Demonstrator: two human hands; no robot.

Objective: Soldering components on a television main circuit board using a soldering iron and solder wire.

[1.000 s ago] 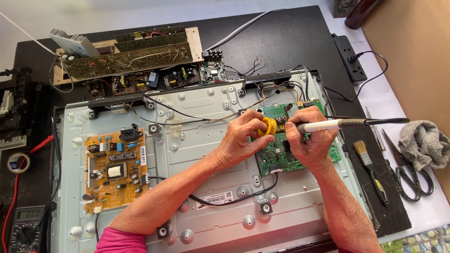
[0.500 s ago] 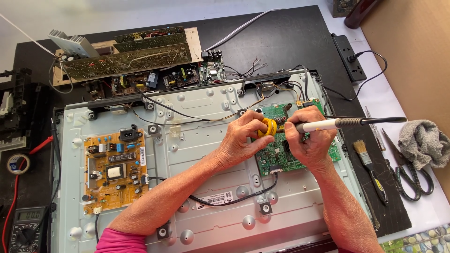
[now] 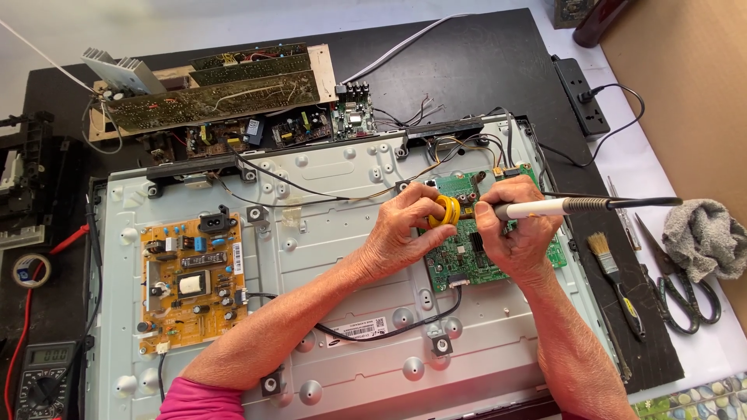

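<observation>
Right hand around soldering iron

The pale metal back panel looks smooth with a dull sheen, and on it at three o'clock lies a glossy green circuit board, at nine o'clock a matt yellow-brown board. The left hand pinches a shiny yellow spool, while the right hand grips a soldering iron with a smooth white plastic handle and black ribbed collar. Further towards three o'clock lie a grey, nubbly cloth rag, a wood-handled bristle brush and scissors with dull metal blades, all beside a matt black mat.
</observation>
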